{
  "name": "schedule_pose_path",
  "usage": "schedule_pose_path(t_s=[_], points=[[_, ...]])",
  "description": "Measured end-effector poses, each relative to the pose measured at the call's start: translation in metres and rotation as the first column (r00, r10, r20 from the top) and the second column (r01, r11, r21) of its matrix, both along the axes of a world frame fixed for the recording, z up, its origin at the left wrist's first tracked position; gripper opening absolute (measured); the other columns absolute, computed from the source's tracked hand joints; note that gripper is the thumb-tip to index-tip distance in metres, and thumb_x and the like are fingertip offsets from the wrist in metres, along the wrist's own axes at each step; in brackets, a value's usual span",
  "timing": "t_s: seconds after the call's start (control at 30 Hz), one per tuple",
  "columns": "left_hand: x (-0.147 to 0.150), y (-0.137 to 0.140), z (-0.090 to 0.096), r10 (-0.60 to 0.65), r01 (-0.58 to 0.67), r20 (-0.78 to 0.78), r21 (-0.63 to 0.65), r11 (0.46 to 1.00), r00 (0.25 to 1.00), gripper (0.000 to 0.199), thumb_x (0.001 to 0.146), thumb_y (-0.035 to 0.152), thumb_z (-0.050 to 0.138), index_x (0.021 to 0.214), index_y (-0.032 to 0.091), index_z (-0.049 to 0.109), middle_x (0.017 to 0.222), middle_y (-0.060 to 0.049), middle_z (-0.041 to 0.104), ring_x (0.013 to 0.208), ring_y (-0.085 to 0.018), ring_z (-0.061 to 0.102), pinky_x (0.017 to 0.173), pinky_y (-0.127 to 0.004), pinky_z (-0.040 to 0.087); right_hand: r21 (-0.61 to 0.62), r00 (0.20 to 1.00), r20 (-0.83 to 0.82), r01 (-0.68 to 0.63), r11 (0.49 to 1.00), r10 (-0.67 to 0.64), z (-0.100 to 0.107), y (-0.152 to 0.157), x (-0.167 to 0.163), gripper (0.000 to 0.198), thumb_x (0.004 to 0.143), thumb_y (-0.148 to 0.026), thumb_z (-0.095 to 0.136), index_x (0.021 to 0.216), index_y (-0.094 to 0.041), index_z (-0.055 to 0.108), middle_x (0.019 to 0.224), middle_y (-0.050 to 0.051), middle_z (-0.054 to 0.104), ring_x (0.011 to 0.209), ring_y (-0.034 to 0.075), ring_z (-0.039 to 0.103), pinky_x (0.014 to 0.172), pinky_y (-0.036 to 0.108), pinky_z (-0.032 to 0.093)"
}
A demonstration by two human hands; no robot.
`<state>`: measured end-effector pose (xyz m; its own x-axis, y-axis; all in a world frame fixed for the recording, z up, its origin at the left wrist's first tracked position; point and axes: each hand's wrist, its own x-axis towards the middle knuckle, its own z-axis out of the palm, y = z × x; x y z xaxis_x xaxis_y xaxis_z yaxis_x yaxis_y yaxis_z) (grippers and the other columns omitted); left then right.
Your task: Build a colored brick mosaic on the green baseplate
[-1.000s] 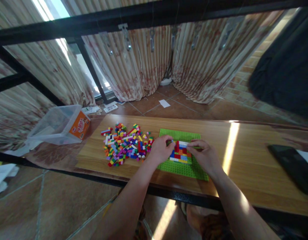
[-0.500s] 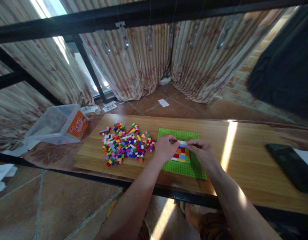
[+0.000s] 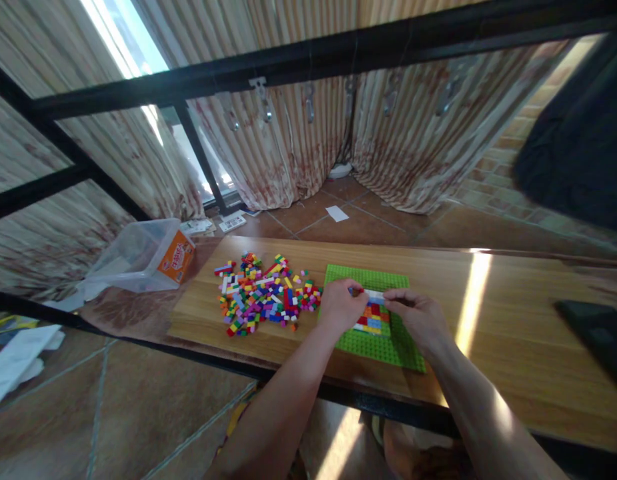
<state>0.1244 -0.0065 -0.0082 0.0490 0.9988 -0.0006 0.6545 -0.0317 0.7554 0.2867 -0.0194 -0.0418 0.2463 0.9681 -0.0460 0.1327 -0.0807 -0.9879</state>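
A green studded baseplate (image 3: 375, 353) lies on the table with a block of coloured toy bricks (image 3: 374, 313) built on its middle. Along the far side of this block runs a row of white and pale bricks (image 3: 374, 295). My left hand (image 3: 342, 305) is at the left end of that row, fingers curled in a pinch around a small brick with red and blue showing. At the row's right end, my right hand (image 3: 419, 319) has thumb and forefinger closed together; what lies between the tips is too small to make out.
Loose toy bricks (image 3: 263, 293) lie heaped left of the baseplate. A clear plastic bin (image 3: 133, 257) with an orange label stands beyond the table's left end. Toward the right end lies a dark flat object (image 3: 593, 340). A black metal bar (image 3: 308, 60) crosses beyond the table.
The whole view has shifted, so the table sits slightly lower and further right. Both hands stay at the pale brick row, with little change in their grip.
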Motion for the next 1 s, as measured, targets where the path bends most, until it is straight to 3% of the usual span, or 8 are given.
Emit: schedule_pose_path(t_s=[0.17, 0.3, 0.4, 0.47, 0.57, 0.63, 0.77, 1.0], points=[[-0.002, -0.003, -0.002, -0.036, 0.036, 0.005, 0.018, 0.999, 0.999, 0.022, 0.083, 0.030, 0.065, 0.097, 0.017, 0.075, 0.093, -0.007, 0.076, 0.086, -0.021, 0.068, 0.085, -0.034, 0.053, -0.053, 1.000, 0.010, 0.004, 0.999, -0.004, -0.006, 0.000, 0.007, 0.026, 0.055, -0.038, 0.078, 0.074, -0.020, 0.075, 0.073, 0.004, 0.073, 0.067, 0.020, 0.064, 0.065, 0.033, 0.050], [-0.030, 0.007, 0.000, 0.009, -0.009, 0.004, 0.118, 0.993, 1.000, 0.027, 0.088, 0.030, 0.059, 0.109, 0.016, 0.071, 0.105, -0.009, 0.074, 0.096, -0.020, 0.067, 0.092, -0.033, 0.052, -0.066, 0.998, 0.052, -0.023, 0.998, 0.026, -0.008, -0.001, 0.011, 0.029, 0.058, -0.042, 0.077, 0.079, -0.021, 0.077, 0.079, 0.005, 0.076, 0.073, 0.023, 0.067, 0.069, 0.036, 0.051], [-0.077, 0.021, 0.006, 0.226, -0.194, -0.112, 0.239, 0.951, 0.968, 0.028, 0.090, 0.025, 0.055, 0.112, 0.014, 0.068, 0.112, -0.012, 0.071, 0.108, -0.023, 0.064, 0.100, -0.037, 0.047, -0.060, 0.994, 0.101, -0.024, 0.998, 0.029, -0.004, -0.002, 0.012, 0.033, 0.057, -0.047, 0.077, 0.078, -0.022, 0.078, 0.081, 0.006, 0.077, 0.078, 0.026, 0.070, 0.073, 0.038, 0.052], [-0.113, 0.030, 0.008, 0.418, -0.341, -0.233, 0.308, 0.888, 0.878, 0.029, 0.089, 0.019, 0.052, 0.112, 0.015, 0.069, 0.115, -0.014, 0.070, 0.115, -0.026, 0.060, 0.105, -0.042, 0.042, -0.037, 0.990, 0.137, -0.025, 0.999, 0.030, -0.002, -0.003, 0.012, 0.032, 0.059, -0.049, 0.076, 0.078, -0.023, 0.078, 0.081, 0.006, 0.077, 0.077, 0.026, 0.070, 0.072, 0.038, 0.052], [-0.157, 0.037, 0.005, 0.556, -0.445, -0.304, 0.364, 0.818, 0.773, 0.036, 0.086, 0.015, 0.052, 0.118, 0.015, 0.067, 0.129, -0.016, 0.063, 0.124, -0.031, 0.054, 0.110, -0.047, 0.037, -0.015, 0.982, 0.182, -0.039, 0.999, 0.041, 0.001, -0.003, 0.012, 0.030, 0.062, -0.049, 0.075, 0.078, -0.024, 0.079, 0.080, 0.006, 0.078, 0.072, 0.025, 0.070, 0.067, 0.037, 0.052], [-0.172, 0.039, -0.001, 0.561, -0.451, -0.335, 0.353, 0.819, 0.757, 0.040, 0.085, 0.015, 0.053, 0.122, 0.018, 0.067, 0.135, -0.015, 0.059, 0.127, -0.031, 0.051, 0.110, -0.046, 0.036, -0.022, 0.978, 0.206, -0.039, 0.999, 0.043, 0.001, -0.002, 0.012, 0.030, 0.063, -0.050, 0.074, 0.077, -0.024, 0.079, 0.079, 0.006, 0.078, 0.070, 0.025, 0.070, 0.066, 0.037, 0.052], [-0.176, 0.040, -0.013, 0.473, -0.387, -0.391, 0.281, 0.878, 0.789, 0.037, 0.087, 0.020, 0.052, 0.121, 0.025, 0.069, 0.136, -0.010, 0.059, 0.128, -0.028, 0.050, 0.111, -0.045, 0.036, -0.059, 0.965, 0.258, -0.029, 0.998, 0.043, -0.001, -0.001, 0.012, 0.030, 0.064, -0.050, 0.072, 0.079, -0.025, 0.078, 0.083, 0.005, 0.078, 0.075, 0.026, 0.070, 0.067, 0.037, 0.052], [-0.175, 0.039, -0.009, 0.482, -0.411, -0.348, 0.261, 0.874, 0.804, 0.034, 0.087, 0.024, 0.055, 0.116, 0.015, 0.070, 0.123, -0.015, 0.069, 0.122, -0.030, 0.056, 0.109, -0.046, 0.038, -0.004, 0.944, 0.322, -0.073, 0.997, 0.070, -0.009, 0.000, 0.016, 0.031, 0.069, -0.051, 0.071, 0.084, -0.025, 0.079, 0.084, 0.005, 0.078, 0.075, 0.026, 0.070, 0.065, 0.037, 0.051]])
